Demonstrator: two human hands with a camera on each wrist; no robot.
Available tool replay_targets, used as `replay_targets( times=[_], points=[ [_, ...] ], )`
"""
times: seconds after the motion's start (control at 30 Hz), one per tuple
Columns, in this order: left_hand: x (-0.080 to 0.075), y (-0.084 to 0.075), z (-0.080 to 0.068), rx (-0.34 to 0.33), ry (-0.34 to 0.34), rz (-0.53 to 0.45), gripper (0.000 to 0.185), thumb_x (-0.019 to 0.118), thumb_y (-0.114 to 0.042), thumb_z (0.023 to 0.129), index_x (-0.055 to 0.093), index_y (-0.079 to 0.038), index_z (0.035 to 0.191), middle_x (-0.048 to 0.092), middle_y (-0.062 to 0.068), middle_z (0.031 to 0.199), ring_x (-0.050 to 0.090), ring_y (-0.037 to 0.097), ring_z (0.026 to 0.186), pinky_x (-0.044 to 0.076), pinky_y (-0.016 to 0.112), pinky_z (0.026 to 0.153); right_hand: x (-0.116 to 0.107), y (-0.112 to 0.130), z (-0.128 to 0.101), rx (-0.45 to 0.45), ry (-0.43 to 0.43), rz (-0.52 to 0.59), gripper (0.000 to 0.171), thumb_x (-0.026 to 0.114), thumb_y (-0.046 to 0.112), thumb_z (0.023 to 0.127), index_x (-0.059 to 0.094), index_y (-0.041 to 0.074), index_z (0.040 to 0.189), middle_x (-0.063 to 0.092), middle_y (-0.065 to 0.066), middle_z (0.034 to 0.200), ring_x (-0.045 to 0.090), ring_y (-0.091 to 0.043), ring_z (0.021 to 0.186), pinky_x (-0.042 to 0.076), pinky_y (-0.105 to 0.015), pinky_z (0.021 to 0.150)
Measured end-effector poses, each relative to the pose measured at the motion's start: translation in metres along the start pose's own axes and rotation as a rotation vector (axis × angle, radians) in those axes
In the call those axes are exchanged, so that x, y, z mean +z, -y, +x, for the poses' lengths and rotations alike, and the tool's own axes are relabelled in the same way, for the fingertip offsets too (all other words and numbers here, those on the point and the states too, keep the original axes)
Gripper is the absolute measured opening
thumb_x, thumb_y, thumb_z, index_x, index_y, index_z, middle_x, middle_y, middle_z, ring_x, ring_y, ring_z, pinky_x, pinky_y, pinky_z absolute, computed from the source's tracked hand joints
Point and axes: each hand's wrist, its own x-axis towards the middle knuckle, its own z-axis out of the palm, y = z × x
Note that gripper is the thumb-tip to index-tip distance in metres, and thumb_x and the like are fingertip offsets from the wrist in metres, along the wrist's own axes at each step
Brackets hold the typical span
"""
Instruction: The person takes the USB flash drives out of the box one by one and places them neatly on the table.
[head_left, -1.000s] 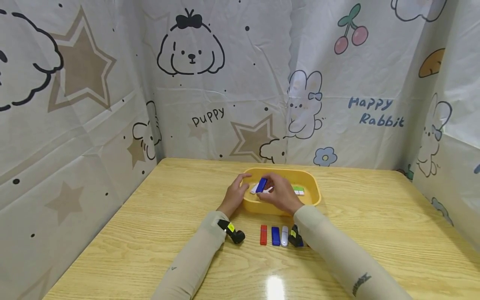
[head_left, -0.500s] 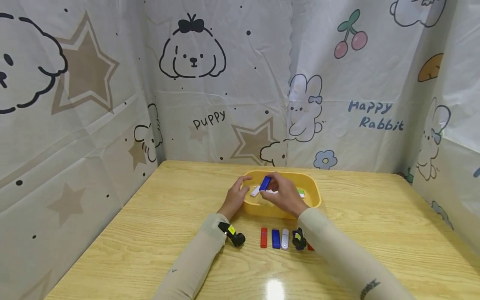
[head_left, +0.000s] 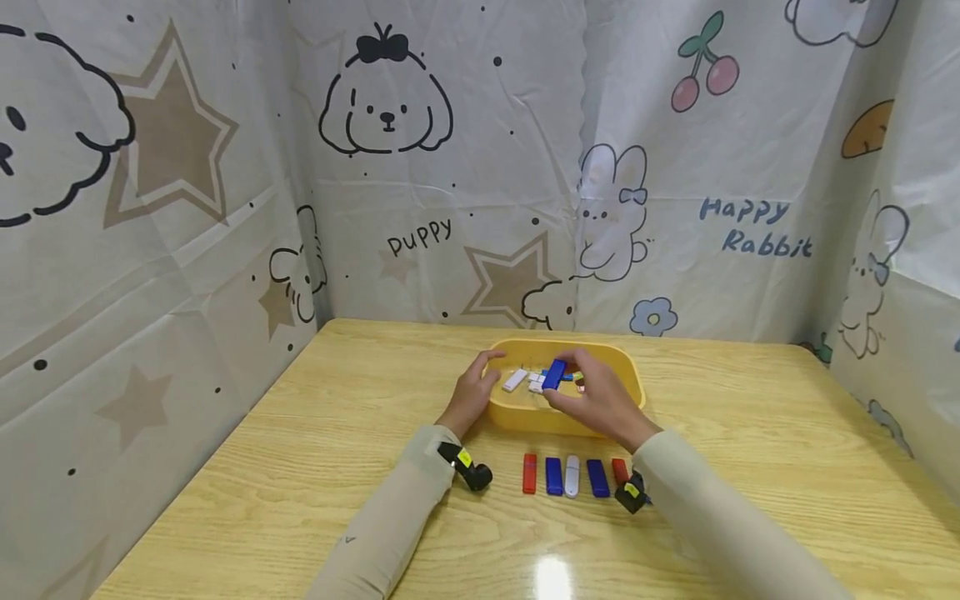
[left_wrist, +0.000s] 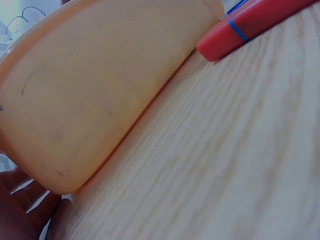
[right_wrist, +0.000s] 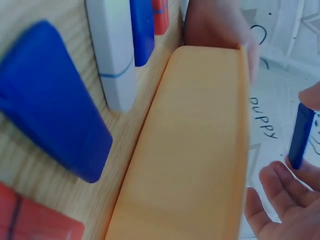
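Observation:
In the head view my right hand point(head_left: 600, 400) pinches a blue USB flash drive point(head_left: 554, 375) between thumb and fingers, above the yellow plastic bin point(head_left: 555, 422). The right wrist view shows this flash drive edge-on, over the bin's rim. My left hand point(head_left: 468, 396) holds the bin's left end, its fingers bent around the rim. Inside the bin lie a white flash drive point(head_left: 515, 380) and several other small pieces, partly hidden by the right hand.
Before the bin, a row on the wooden table point(head_left: 360, 392) holds a red flash drive point(head_left: 529, 473), a blue one point(head_left: 553, 477), a white one point(head_left: 572, 477), another blue one point(head_left: 597, 478) and a second red one point(head_left: 619, 469), partly covered by the wrist camera. Printed curtains surround the table.
My right hand has shifted right over the bin with the blue flash drive, uncovering more white pieces inside. Its forearm also moved right, baring more of the row. The left hand stays on the bin.

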Motion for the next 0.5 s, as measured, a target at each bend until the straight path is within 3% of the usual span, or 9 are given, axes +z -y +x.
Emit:
replay_targets(
  times=[0.17, 0.5],
  points=[
    [0.000, -0.003, 0.001, 0.024, 0.000, 0.020, 0.037, 0.045, -0.015, 0.096, 0.054, -0.014, 0.132, 0.047, 0.008, 0.145, 0.038, 0.027, 0.136, 0.029, 0.047, 0.110, -0.010, 0.007, -0.013, -0.016, -0.007, -0.017, 0.048, 0.077, 0.025, 0.080, 0.062, 0.004, 0.121, 0.054, -0.006, 0.108, 0.052, -0.023, 0.098, 0.052, -0.044, 0.086],
    [0.001, 0.000, 0.002, 0.002, -0.004, 0.016, 0.036, 0.046, -0.015, 0.097, 0.055, -0.016, 0.131, 0.047, 0.007, 0.145, 0.039, 0.025, 0.135, 0.030, 0.046, 0.110, -0.015, 0.013, -0.037, -0.126, -0.028, -0.053, 0.054, 0.079, 0.017, 0.078, 0.058, 0.007, 0.126, 0.056, -0.001, 0.110, 0.052, -0.019, 0.099, 0.052, -0.043, 0.083]
  ],
)
